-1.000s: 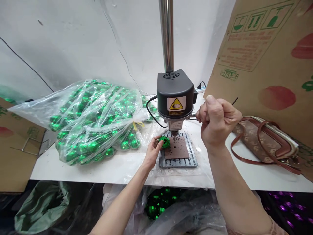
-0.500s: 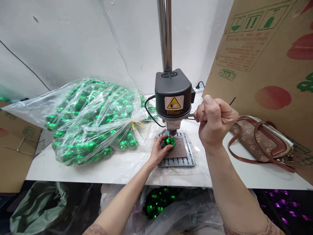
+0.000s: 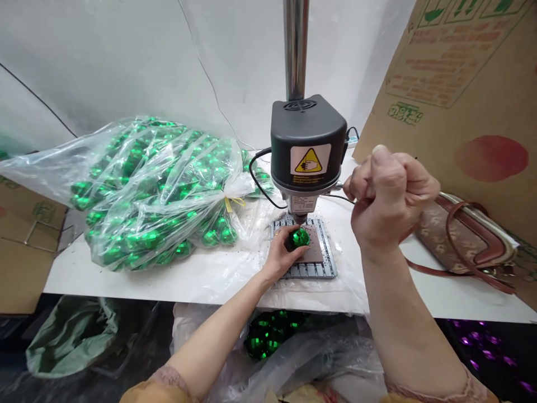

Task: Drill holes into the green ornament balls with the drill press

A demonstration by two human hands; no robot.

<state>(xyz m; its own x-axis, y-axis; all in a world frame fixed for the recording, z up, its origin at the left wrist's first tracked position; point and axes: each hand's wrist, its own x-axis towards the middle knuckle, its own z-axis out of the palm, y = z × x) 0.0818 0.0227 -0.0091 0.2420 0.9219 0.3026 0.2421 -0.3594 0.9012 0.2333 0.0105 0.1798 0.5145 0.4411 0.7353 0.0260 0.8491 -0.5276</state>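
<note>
My left hand (image 3: 280, 254) grips a shiny green faceted ball (image 3: 301, 237) between thumb and fingers. The ball rests on a brown board (image 3: 315, 253) laid over the slotted metal base (image 3: 329, 268) of a small bench drill press (image 3: 308, 143). Directly above the ball is the drill's chuck (image 3: 300, 218); whether a bit touches the ball I cannot make out. To the right of the motor housing, my right hand (image 3: 390, 196) is closed in a fist around the drill press lever, most of which the fingers hide.
A clear plastic bag (image 3: 168, 190) full of green balls covers the table's left. More green balls (image 3: 271, 336) lie in plastic below the table edge. At right are a patterned handbag (image 3: 465, 238) and a large cardboard box (image 3: 453, 123). Dark crumbs dot the base.
The ball has shifted slightly under the chuck and turned in my left hand, with a round spot now facing up. My right hand stays closed at the lever. The view has moved a little.
</note>
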